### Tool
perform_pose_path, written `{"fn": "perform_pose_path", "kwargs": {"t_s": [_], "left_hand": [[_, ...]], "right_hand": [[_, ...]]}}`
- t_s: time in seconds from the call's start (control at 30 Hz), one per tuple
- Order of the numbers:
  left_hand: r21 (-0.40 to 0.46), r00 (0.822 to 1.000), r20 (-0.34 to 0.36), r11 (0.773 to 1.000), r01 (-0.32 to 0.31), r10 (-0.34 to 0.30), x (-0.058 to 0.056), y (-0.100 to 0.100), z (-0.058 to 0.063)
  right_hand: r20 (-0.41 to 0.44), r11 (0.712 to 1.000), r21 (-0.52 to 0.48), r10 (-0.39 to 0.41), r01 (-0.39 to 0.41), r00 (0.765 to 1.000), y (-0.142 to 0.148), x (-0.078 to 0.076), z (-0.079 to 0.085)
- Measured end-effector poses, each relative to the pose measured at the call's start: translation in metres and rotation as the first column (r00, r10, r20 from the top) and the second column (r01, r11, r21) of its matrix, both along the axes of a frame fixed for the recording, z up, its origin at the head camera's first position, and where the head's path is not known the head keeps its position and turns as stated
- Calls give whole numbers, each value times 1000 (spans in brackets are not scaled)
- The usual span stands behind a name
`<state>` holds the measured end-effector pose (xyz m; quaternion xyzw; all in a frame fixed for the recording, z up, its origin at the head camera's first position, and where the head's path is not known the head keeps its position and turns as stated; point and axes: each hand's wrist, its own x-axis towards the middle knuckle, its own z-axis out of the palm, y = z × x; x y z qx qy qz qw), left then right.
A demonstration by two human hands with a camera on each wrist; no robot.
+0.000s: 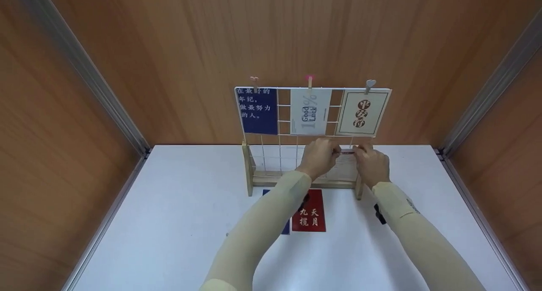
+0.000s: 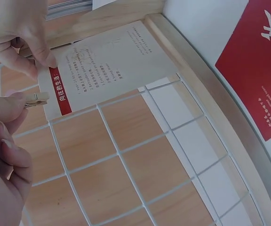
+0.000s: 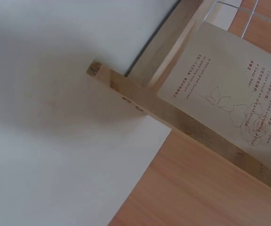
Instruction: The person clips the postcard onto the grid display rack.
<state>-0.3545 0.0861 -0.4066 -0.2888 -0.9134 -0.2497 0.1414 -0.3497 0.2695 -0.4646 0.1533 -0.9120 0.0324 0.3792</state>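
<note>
In the left wrist view my left hand (image 2: 6, 141) pinches a small wooden clothespin (image 2: 36, 99) at the edge of a cream card (image 2: 121, 66) with a red title strip. My right hand (image 2: 20, 35) holds that card's other corner between thumb and finger, against a white wire grid (image 2: 119, 153). From the head view, both hands, left (image 1: 319, 155) and right (image 1: 372, 166), are at the grid's lower right, under a card with round brown characters (image 1: 349, 113). The right wrist view shows the card's printed face with a rose drawing (image 3: 255, 120); that hand is almost wholly outside it.
Blue (image 1: 259, 121) and white "Good Luck" (image 1: 298, 113) cards hang on the top row, held by clothespins. A wooden stand (image 1: 247, 168) carries the grid. On the white table (image 1: 190, 206) before it lie a red card (image 1: 309, 221) and a partly covered blue card (image 1: 286, 228).
</note>
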Motion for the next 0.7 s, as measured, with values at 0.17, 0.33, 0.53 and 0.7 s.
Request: {"fn": "perform_pose_path", "kwargs": {"t_s": [0.17, 0.33, 0.53, 0.7], "left_hand": [[2, 1000, -31, 1000, -4, 4, -3, 9, 0], [-6, 996, -84, 1000, -5, 4, -8, 20, 2], [-34, 990, -135, 999, -32, 27, -16, 27, -1], [-29, 988, -153, 999, -28, 23, -19, 31, -6]], "right_hand": [[-32, 1000, -9, 24, -25, 999, 1, 0, -3], [-62, 998, -42, 39, -41, 997, 2, 0, -4], [-42, 996, -80, 40, -43, 998, 0, -1, -2], [-26, 996, -74, 37, -39, 999, -1, 1, -1]]}}
